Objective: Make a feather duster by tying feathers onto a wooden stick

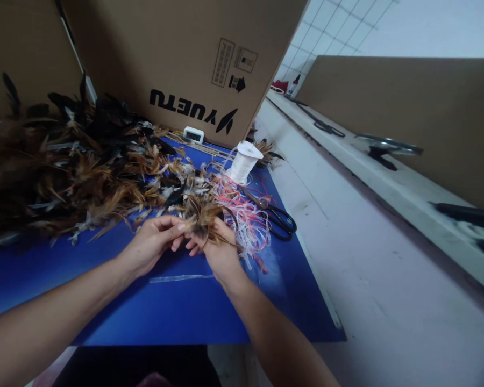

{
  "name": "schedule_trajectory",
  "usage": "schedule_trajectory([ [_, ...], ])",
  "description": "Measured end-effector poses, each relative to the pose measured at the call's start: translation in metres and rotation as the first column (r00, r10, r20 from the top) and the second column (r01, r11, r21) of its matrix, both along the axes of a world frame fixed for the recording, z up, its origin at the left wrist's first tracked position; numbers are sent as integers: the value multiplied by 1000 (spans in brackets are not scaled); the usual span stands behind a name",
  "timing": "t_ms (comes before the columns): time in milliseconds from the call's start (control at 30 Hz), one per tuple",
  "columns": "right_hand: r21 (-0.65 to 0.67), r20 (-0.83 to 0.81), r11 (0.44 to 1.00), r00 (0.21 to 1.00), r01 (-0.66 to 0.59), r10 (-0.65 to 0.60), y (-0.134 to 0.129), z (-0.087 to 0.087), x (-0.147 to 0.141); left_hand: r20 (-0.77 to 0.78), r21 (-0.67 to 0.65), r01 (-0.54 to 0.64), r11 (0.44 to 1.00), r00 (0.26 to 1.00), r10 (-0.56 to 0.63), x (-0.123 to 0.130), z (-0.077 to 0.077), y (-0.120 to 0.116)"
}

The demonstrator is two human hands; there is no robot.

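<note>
Both hands meet above the blue tabletop (169,317), around a bunch of brown feathers (201,212). My left hand (155,242) is closed, thumb and forefinger pinching the lower left edge of the bunch. From the right, my right hand (220,250) wraps the bunch, whose tips fan out above the fingers; the quill ends are hidden. Below the hands a clear plastic strip (181,278) lies on the table. Close to my right hand is a tangle of pink and white ribbon strands (250,220), with black-handled scissors (280,220) beside it.
A large heap of brown and black feathers (84,172) covers the table's left and back. A white spool (244,161) stands behind the strands. Thin sticks (210,150) and a small white digital display (194,135) lie before a cardboard box (165,54). A wall ledge (347,150) runs along the right.
</note>
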State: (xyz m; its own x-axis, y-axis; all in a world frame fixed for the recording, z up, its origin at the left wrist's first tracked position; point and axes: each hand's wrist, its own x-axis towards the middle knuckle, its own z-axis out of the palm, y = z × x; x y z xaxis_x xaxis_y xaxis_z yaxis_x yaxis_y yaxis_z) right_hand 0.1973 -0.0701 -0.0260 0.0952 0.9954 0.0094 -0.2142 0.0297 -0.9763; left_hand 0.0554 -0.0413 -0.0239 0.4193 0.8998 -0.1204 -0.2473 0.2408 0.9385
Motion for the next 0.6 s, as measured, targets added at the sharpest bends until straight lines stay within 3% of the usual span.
schedule_trajectory([
  [333,6,-4,999,999,47,-47,-1,2,1,47,-50,18,999,999,-15,0,2,0],
  [600,59,64,998,998,5,-9,-3,-2,4,-16,45,-42,998,999,43,4,2,-3],
])
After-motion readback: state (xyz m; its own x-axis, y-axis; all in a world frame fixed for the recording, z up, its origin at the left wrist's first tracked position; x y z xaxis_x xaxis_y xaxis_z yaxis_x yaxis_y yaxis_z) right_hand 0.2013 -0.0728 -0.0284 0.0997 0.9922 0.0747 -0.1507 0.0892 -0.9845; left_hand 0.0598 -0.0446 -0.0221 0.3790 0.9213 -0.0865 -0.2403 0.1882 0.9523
